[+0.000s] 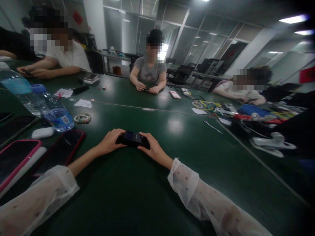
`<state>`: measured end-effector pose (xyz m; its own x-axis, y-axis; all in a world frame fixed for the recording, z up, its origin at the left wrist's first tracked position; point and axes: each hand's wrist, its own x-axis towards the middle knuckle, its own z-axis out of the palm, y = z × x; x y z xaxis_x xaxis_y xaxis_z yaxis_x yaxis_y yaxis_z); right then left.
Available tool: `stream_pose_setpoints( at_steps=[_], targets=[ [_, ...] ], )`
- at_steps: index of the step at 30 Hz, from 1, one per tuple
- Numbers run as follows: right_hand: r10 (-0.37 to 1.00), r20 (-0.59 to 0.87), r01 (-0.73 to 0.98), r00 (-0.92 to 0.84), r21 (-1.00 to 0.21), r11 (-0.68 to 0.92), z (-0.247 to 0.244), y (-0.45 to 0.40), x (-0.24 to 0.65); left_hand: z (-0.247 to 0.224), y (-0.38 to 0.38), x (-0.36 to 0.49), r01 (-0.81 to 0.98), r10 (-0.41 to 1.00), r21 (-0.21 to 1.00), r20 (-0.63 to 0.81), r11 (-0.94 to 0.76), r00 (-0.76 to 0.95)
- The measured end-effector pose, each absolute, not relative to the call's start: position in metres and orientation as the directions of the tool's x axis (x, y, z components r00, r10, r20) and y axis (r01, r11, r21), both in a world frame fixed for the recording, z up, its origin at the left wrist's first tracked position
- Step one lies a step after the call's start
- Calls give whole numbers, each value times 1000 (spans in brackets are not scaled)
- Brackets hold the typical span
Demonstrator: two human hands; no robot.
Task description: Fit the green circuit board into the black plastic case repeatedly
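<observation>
A small black box-shaped device with a little screen on top (133,139) is held just above or on the green table (128,196); I cannot tell which. My left hand (111,141) is closed round its left end, thumb hidden on the near side. Gripping the right end is my right hand (154,147), with fingers on the far side and the thumb at the near edge. Sheer white spotted sleeves cover both forearms. Left of my left hand lie a phone in a red case (60,152) and a beaded bracelet (82,118).
Water bottles (57,109), a white earbud case (42,132) and more phones crowd the left. On the right lie a wrench (213,127), cables (209,105) and white-handled tools (273,142). Across the table sit several people, one straight ahead (150,73).
</observation>
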<state>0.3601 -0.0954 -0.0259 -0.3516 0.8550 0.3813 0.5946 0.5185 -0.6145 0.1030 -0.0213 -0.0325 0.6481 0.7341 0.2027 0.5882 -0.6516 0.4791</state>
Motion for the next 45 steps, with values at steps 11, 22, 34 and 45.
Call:
stream_pose_setpoints(
  at_steps=[11,22,34,45],
  targets=[
    [882,340,609,-327,-638,472,-25,-98,360,-33,-22,103,556,746,536,240,-636,622],
    [884,340,604,-322,-645,468,-23,-97,359,-39,-21,101,525,721,540,250,-658,647],
    [898,310,613,-313,-656,440,-24,-98,360,-33,-24,101,524,728,565,219,-637,650],
    [874,392,595,-286,-643,483,-23,-98,359,-34,-23,101,551,758,584,182,-596,627]
  ],
)
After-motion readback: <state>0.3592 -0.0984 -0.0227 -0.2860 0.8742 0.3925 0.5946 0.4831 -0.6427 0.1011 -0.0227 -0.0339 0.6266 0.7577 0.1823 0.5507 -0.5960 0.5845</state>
